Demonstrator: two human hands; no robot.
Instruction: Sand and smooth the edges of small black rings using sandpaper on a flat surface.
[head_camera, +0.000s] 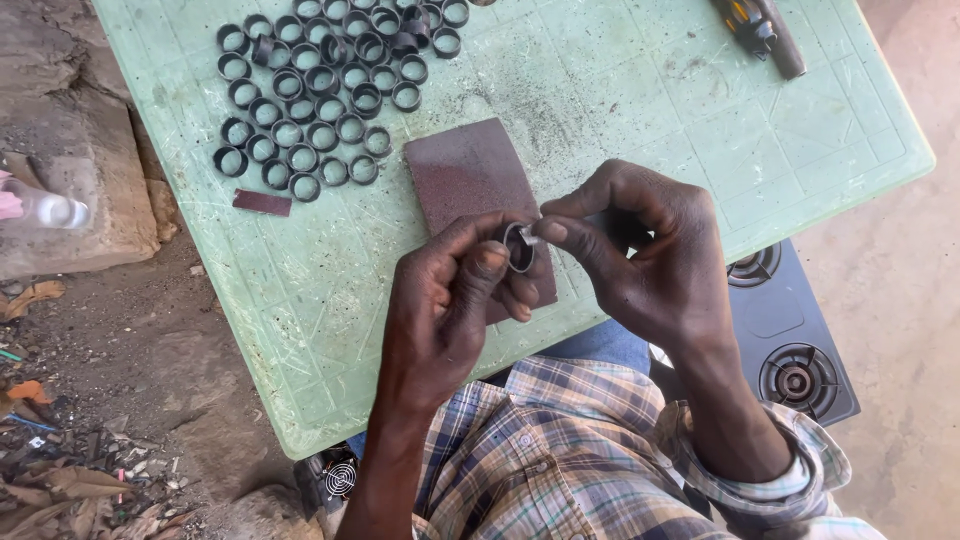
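The left hand (455, 300) pinches a small dark metal ring (519, 247) above the sandpaper sheet (470, 180) on the green surface (650, 110); the right hand (640, 250) fingers clench something small against its rim. A loose pinch could drop the ring to the dirt. No container shows: the other rings (320, 90) lie loose.

The green table top (640, 90) lies bare between the sandpaper sheet (470, 175) and the dark-handled tool (760, 30) at the far right, giving open passage there. The cluster of black rings (320, 90) crowds the far left corner, with a small sandpaper strip (262, 203) just beside it. The near left part of the table is bare too.
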